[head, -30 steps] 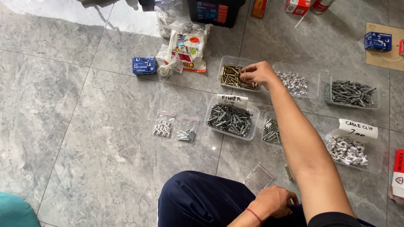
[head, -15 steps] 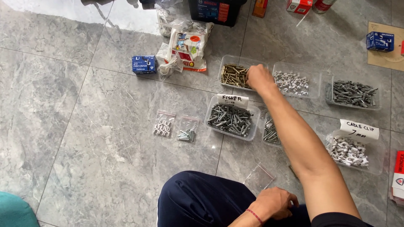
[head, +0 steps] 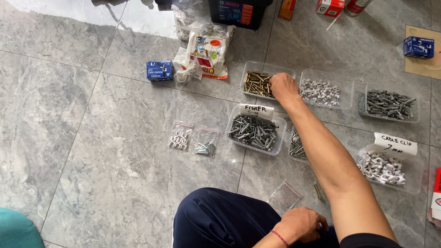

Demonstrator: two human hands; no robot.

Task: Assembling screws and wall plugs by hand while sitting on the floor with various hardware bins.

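My right hand [head: 283,87] reaches out to the far clear tray of brass screws [head: 257,82]. Its fingers are bunched and point down at the tray's right end; whether they grip any screws is hidden. My left hand [head: 301,225] rests near my dark-trousered knee [head: 220,220] with its fingers curled, and nothing shows in it. A small clear zip bag [head: 285,196] lies just beyond it, and a single brass screw [head: 317,190] lies on the tiles beside the bag.
Clear trays hold grey plugs [head: 255,130], white clips [head: 320,91], more grey plugs [head: 389,103], screws [head: 296,147] and white clips [head: 381,166]. Two filled zip bags [head: 193,140] lie to the left. A blue box [head: 159,70], plastic packets [head: 209,48] and a black case [head: 239,11] lie farther off.
My right hand has shifted slightly right and nearer along the brass-screw tray, from over its middle to its right end. My left hand has stayed by my knee.
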